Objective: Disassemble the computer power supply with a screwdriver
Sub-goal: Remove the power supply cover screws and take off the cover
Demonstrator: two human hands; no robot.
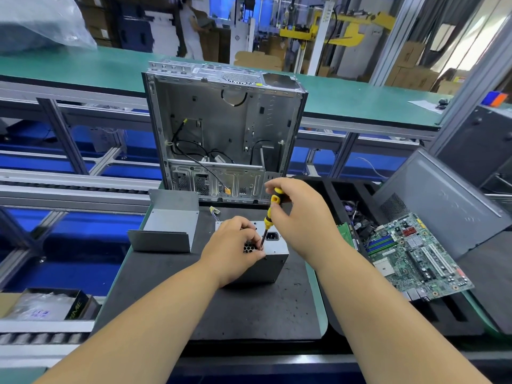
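Observation:
A grey metal power supply (273, 266) stands on the black mat (235, 309), its socket face turned up. My left hand (235, 250) grips its top edge, fingers curled beside the screwdriver shaft. My right hand (299, 214) holds the yellow-and-black handle of the screwdriver (270, 214), which stands nearly upright with its tip on the top face next to the power socket. A bent grey metal cover (169, 225) lies on the mat to the left.
An open, emptied computer case (221, 128) stands upright behind the mat. A green motherboard (415, 256) leans in a black tray (457, 314) on the right, beside a grey side panel (443, 200). Conveyor rails run along the left. A person stands far back.

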